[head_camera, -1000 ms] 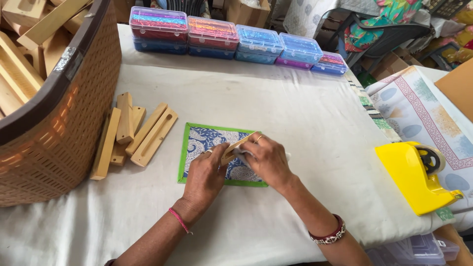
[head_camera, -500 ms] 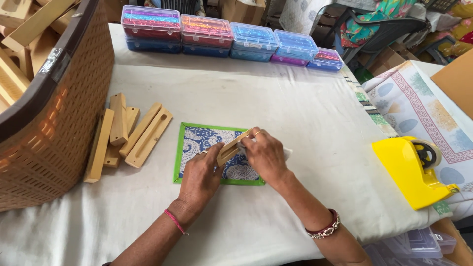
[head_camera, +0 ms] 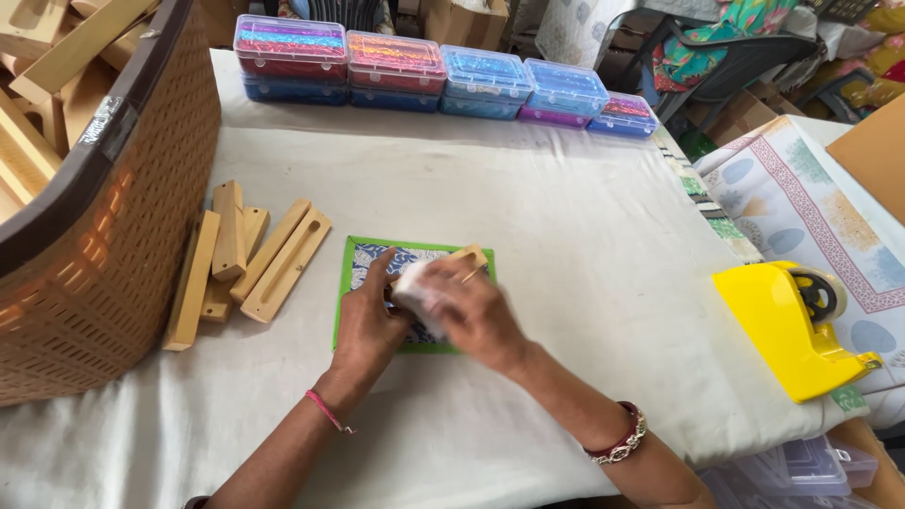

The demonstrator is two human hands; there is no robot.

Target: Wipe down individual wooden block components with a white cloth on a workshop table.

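A green-edged sheet with a blue and white pattern (head_camera: 363, 256) lies on the white cloth near me. Over it my left hand (head_camera: 370, 319) grips a small wooden block (head_camera: 468, 254), whose far end sticks out past my fingers. My right hand (head_camera: 469, 313) is blurred with motion and presses a white wad (head_camera: 411, 285) against the block. Both hands touch each other above the sheet. To the left lie several loose wooden blocks (head_camera: 247, 259) with slots.
A large brown woven basket (head_camera: 123, 236) full of wooden blocks stands at the left. Several clear plastic boxes of coloured beads (head_camera: 434, 80) line the far edge. A yellow tape dispenser (head_camera: 790, 325) sits at the right. Clear boxes (head_camera: 801, 467) show below the table's right corner.
My right hand has slid left along the block with the white wad, and is now blurred. The left hand keeps its hold. The view has shifted a little.
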